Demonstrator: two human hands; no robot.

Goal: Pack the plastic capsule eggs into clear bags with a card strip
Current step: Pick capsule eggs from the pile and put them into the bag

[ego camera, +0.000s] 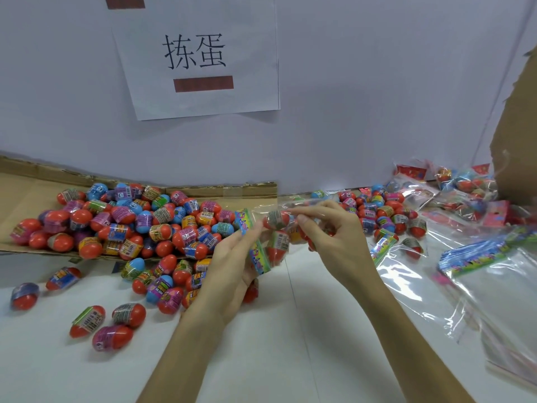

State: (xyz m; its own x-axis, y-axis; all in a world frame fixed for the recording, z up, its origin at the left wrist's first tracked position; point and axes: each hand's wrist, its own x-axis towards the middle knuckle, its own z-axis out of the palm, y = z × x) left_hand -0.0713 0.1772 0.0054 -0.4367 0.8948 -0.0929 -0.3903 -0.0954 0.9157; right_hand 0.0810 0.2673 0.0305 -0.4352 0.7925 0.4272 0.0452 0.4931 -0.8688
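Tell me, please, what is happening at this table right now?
A person is packing capsule eggs into a clear bag. The left hand holds the bag at its card strip, and the right hand pinches the other end, with a few eggs already inside. A heap of loose eggs lies on cardboard to the left; empty bags and filled bags lie to the right.

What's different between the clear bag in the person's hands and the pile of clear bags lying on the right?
The held bag is lifted off the table, gripped by the left hand and right hand; the stacked bags lie flat on it. The held bag bulges with capsule eggs; the stacked bags look empty. Both are clear plastic with a colourful card strip.
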